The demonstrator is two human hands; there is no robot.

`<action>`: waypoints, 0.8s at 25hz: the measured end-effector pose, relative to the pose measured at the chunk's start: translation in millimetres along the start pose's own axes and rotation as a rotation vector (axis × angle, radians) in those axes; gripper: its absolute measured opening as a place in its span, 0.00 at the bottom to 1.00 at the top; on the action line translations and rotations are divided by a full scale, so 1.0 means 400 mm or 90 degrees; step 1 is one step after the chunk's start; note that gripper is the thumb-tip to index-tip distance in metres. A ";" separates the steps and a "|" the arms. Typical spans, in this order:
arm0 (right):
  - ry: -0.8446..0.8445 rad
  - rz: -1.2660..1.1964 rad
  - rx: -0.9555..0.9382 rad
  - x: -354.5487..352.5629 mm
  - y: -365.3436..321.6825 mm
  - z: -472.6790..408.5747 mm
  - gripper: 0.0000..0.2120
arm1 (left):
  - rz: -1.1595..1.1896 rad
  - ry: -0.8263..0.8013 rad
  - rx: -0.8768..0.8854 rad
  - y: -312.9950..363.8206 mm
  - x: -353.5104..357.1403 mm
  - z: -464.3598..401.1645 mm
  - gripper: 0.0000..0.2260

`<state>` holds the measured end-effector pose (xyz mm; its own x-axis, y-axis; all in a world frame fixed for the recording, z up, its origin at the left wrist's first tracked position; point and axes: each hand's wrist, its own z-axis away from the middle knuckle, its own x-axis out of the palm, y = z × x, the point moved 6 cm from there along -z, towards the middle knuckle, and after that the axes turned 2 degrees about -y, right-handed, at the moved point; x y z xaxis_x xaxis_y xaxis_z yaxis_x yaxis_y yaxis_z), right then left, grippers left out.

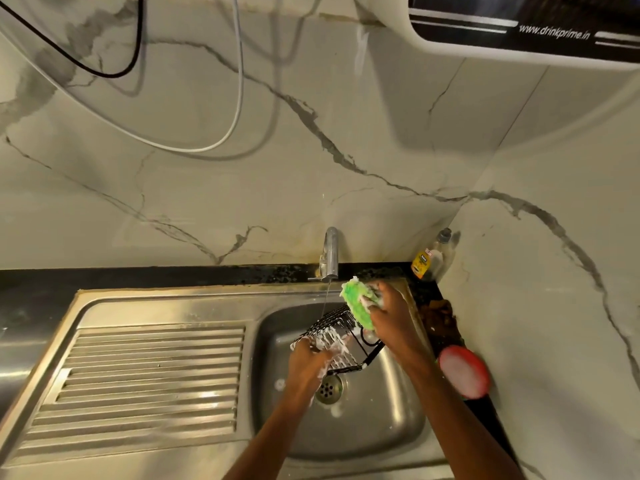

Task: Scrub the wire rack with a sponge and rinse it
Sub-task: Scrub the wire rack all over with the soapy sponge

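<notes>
Two hands work over the sink basin (398,427). The left hand (308,363) grips the soapy wire rack (341,336) by its near end, holding it above the drain (329,389). The right hand (391,313) clutches the green sponge (358,303), pressed against the rack's far upper edge.

Single head-worn wide-angle view, looking forward and steeply down over the steel sink (277,441). Positioned close above the sink's near edge, so both forearms enter from the bottom of frame. Facing the marble wall behind the sink, with the faucet (330,252) near centre. Strong lens curvature toward the edges, bending the draining board left of the sink and the side wall to its right. No second view to share any overlap.
</notes>
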<state>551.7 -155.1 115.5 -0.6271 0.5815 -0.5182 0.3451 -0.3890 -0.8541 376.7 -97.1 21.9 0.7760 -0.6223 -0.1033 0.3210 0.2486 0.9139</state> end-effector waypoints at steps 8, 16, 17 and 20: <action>0.177 0.234 -0.217 -0.006 -0.071 0.122 0.24 | -0.011 0.166 0.016 -0.002 -0.046 -0.006 0.10; 0.189 0.189 -0.220 0.050 -0.003 0.189 0.33 | -0.042 0.195 0.005 0.006 -0.046 0.014 0.07; 0.165 0.228 -0.300 0.091 -0.032 0.226 0.30 | -0.042 0.208 0.011 0.004 -0.051 0.010 0.08; 0.128 0.285 -0.467 0.097 -0.057 0.257 0.25 | -0.053 0.192 0.027 0.025 -0.038 0.016 0.09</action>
<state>447.6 -197.1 119.5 -0.2142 0.6258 -0.7500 0.9338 -0.0940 -0.3451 364.6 -90.2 35.2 0.8762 -0.3893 -0.2841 0.3717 0.1708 0.9125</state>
